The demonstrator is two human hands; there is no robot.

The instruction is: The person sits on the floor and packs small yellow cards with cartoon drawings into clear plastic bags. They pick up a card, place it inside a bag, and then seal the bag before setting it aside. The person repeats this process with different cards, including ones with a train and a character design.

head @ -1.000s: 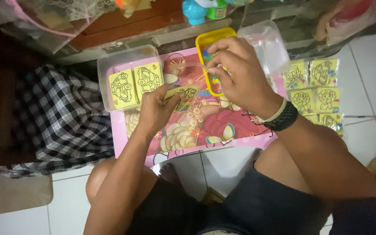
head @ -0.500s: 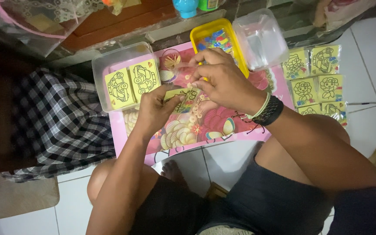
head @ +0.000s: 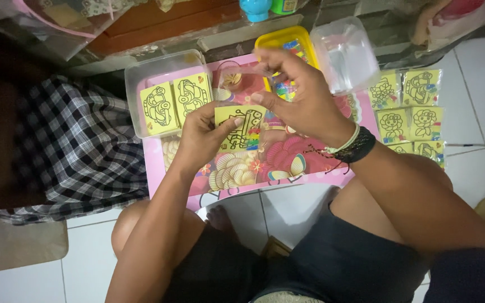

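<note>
Now | left hand (head: 200, 134) grips yellow card (head: 241, 129), raised higher | right hand (head: 301, 92) pinches clear sleeve (head: 242, 76)

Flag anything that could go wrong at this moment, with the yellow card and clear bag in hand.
The left hand pinches the yellow picture card only at its edge, so it could bend or slip. The right hand holds the thin clear plastic bag above the yellow tray of coloured pieces; a careless sweep might knock the tray or the clear plastic box.
</note>
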